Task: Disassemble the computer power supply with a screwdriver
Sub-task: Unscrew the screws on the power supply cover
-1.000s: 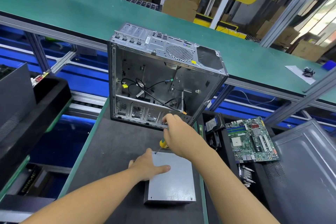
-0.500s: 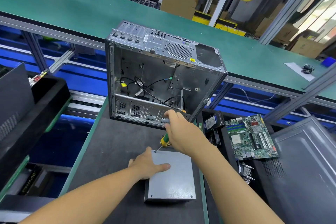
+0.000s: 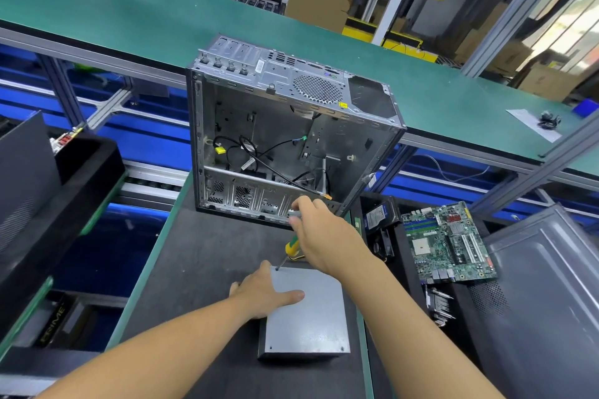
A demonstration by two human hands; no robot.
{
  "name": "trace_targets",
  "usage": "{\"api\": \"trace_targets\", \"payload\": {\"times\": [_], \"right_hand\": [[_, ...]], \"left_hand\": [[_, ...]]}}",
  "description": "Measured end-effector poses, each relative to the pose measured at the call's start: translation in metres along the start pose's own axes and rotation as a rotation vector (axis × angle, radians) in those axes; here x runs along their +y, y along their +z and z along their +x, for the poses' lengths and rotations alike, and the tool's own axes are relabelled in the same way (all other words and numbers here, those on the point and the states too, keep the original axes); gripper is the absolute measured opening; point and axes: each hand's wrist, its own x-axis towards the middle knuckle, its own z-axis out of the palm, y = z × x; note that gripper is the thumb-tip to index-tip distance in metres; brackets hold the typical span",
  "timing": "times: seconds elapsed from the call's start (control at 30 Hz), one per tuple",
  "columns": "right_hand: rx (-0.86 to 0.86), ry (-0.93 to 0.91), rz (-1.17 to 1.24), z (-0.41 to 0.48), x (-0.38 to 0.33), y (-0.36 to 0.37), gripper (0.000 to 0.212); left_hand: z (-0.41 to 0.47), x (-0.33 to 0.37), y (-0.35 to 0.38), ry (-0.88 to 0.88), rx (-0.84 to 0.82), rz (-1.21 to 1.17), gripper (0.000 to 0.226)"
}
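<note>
PSU (image 3: 308,311) – plain grey metal box – lies flat on the black work mat (image 3: 207,269), near the mat's right edge & just in front of the open PC case (image 3: 285,139), not touching it.

L hand (image 3: 262,295) rests on the PSU's far-left corner: palm down, thumb straight across the lid, fingers going over the left edge, where how far they curl can't be seen. It presses rather than grabs.

R hand (image 3: 324,236) is wrapped round the yellow/green handle of a screwdriver (image 3: 290,248), fingertips bunched at the handle's top end. Shaft slants down & left, tip seated on the screw (image 3: 276,268) in the lid's far-left corner, right by the L hand's knuckles.

Case stands upright w/ its side off, loose black cables inside. To the right, off the mat: a drive w/ blue label (image 3: 377,214), a green mobo (image 3: 447,243), then a grey side panel (image 3: 544,285). Green conveyor belt (image 3: 129,10) runs behind the case – sheet of paper (image 3: 531,123) on it at far right.
</note>
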Motion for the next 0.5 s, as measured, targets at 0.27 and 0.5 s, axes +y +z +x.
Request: {"api": "trace_targets", "payload": {"times": [0.27,0.5], "right_hand": [[-0.049,0.006,0.154,-0.0013,-0.0033,-0.0023,0.034],[0.043,0.043,-0.020,-0.0014,-0.0026,0.0040,0.032]], "left_hand": [[0.0015,-0.0010,0.0008,0.001,-0.002,0.006,0.087],[-0.0001,-0.0005,0.0007,-0.007,-0.009,0.012,0.090]]}}
